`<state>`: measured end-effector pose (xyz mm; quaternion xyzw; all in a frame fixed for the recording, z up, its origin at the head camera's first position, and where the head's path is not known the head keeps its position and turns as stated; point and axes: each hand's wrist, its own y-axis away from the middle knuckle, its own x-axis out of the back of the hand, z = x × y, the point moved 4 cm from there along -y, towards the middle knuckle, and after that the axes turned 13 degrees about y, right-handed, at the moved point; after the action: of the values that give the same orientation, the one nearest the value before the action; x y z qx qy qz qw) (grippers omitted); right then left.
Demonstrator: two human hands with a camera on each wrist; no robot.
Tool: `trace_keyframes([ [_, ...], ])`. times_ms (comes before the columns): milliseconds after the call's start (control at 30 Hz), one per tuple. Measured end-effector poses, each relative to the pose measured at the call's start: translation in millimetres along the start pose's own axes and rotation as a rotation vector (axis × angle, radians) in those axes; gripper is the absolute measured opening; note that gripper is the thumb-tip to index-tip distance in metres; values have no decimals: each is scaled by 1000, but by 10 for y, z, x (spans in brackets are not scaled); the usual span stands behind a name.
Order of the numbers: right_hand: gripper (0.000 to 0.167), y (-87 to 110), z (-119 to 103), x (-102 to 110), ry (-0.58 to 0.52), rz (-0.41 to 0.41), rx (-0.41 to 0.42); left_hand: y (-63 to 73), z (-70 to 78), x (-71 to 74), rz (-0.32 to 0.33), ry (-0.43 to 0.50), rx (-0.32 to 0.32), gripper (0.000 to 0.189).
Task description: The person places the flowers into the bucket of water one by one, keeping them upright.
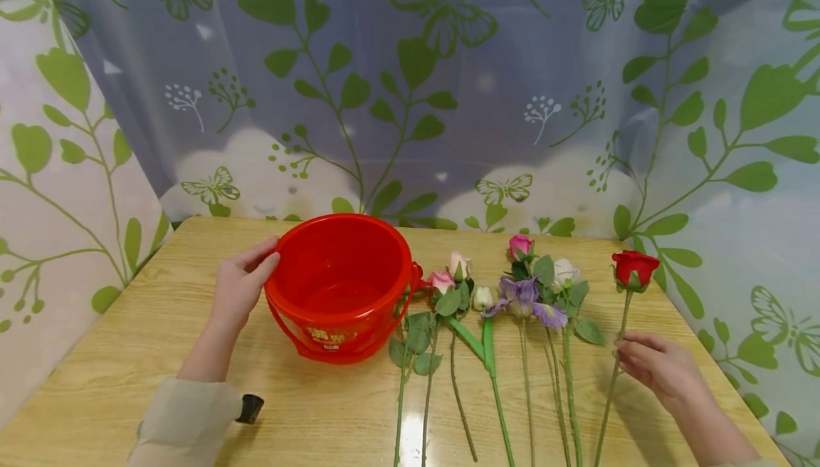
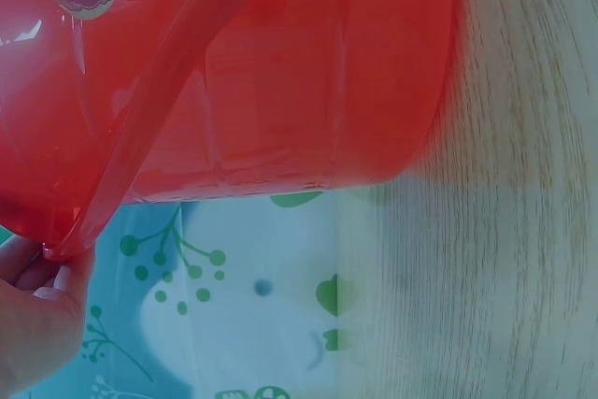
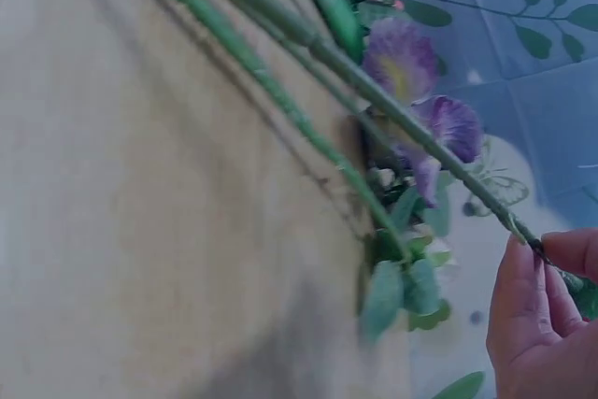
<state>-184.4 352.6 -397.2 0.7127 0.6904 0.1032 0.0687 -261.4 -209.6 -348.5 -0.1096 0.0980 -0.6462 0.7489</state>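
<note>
A red plastic bucket (image 1: 338,282) stands on the table, its open top facing up and its handle (image 2: 177,81) hanging down the near side. My left hand (image 1: 246,283) holds the bucket's left rim, thumb at the top edge; the left wrist view shows the fingertips right where the handle joins. To the right, my right hand (image 1: 663,371) pinches the stem of a red artificial rose (image 1: 635,270) between thumb and fingers. The rose stands nearly upright, its bloom above the hand. In the right wrist view the stem (image 3: 411,123) slants across the frame into the fingertips.
Between the hands, several artificial flowers lie side by side: pink roses (image 1: 442,282), a white tulip (image 1: 483,298), a purple iris (image 1: 520,297), a white rose (image 1: 565,273). Their stems point toward me on the wooden table (image 1: 307,410). A patterned curtain (image 1: 410,97) hangs behind.
</note>
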Motion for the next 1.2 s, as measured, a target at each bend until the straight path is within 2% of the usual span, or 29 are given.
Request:
trace_keyframes([
  [200,24,25,-174,1,-57,-16,99,-3,-6,8,2,-12,-2,37],
  [400,24,59,-313,-24,-146,-4,128,-1,-3,5,-4,-2,-9,37],
  [567,21,78,-410,-85,-150,-27,140,4,6,0,-5,4,-8,36],
  [700,17,74,-487,-168,-149,-38,141,1,7,1,-6,5,-8,37],
  [1033,11,6,-687,-483,-151,-54,203,-2,-16,1,-15,27,12,38],
  [1200,11,-36,-783,-648,-184,-61,213,-3,-24,8,-17,35,9,39],
])
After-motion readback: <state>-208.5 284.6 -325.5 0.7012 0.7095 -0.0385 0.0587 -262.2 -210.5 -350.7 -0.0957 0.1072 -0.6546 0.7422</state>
